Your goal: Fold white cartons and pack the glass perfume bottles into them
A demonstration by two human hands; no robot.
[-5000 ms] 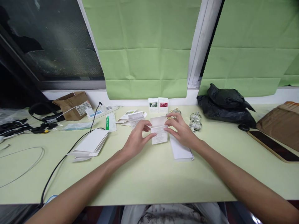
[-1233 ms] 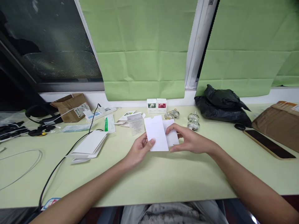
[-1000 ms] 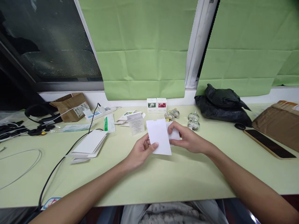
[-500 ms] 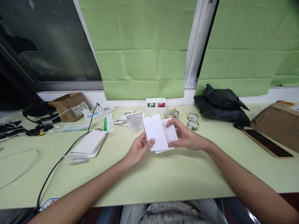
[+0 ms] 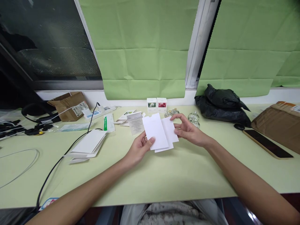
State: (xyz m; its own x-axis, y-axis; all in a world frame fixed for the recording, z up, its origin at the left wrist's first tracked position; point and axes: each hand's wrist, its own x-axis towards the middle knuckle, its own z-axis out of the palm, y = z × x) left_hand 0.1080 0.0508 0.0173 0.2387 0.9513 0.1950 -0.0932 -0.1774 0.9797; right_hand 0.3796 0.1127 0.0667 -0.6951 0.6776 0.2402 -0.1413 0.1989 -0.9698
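My left hand (image 5: 138,149) pinches the lower left corner of a flat white card sleeve (image 5: 155,131), thumb on its front, holding it just above the pale green table (image 5: 164,178). A second white piece (image 5: 172,131) fans out behind it to the right. My right hand (image 5: 188,131) holds that right edge, with fingers curled behind the paper and the forefinger raised. A folded printed leaflet (image 5: 136,123) lies on the table just behind my left hand.
Two small white boxes (image 5: 156,105) and several glass baubles (image 5: 194,117) stand by the wall. A stack of white flat cards (image 5: 90,144) and a black cable (image 5: 63,159) lie left. A black bag (image 5: 223,104), a phone (image 5: 267,143) and a brown parcel (image 5: 280,123) lie right.
Five seconds ago both hands held the printed leaflet; it now lies on the table and they hold white cards. Over the last second the cards fanned apart and rose slightly.
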